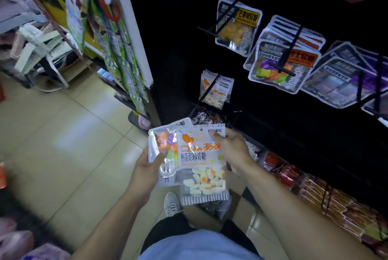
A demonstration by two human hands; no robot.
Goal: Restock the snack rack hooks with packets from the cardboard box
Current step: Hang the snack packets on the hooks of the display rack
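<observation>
— Pale floor tiles (69, 133) filled the nine o'clock half of the view, and a black snack rack (273, 123) stood over the three o'clock half. What hung on it?

— At one o'clock, a mango gummy packet (237, 26) hung on a black hook (212, 28). Toward two o'clock sat a stack of mixed-colour gummy packets (281, 64), and at three o'clock a row of purple-labelled packets (340, 79). Nearer the centre a single fried-egg gummy packet (215, 89) dangled alone on its own hook.

— And the hands?

— Both were closed on packets near the middle of the view. The right hand (231, 148) pinched the top corner of another fried-egg gummy bag (202, 165), thumb on the front beside the hang hole. The left hand (147, 167) gripped a clear bag of orange and green sweets (163, 150) by its lower edge, thumb lying across the front. The egg bag overlapped the clear one, covering its three o'clock side.

— Where was the cardboard box?

— At six o'clock, just below the held bags, on the floor against the rack's foot; a brown flap (201, 215) showed, with crinkly wrappers inside, mostly hidden behind the egg bag. A grey sneaker (172, 203) stood just beside it at its nine o'clock.

— Anything lower on the rack?

— Red and orange snack bags (315, 192) lay in a row along the bottom shelf toward four o'clock
</observation>
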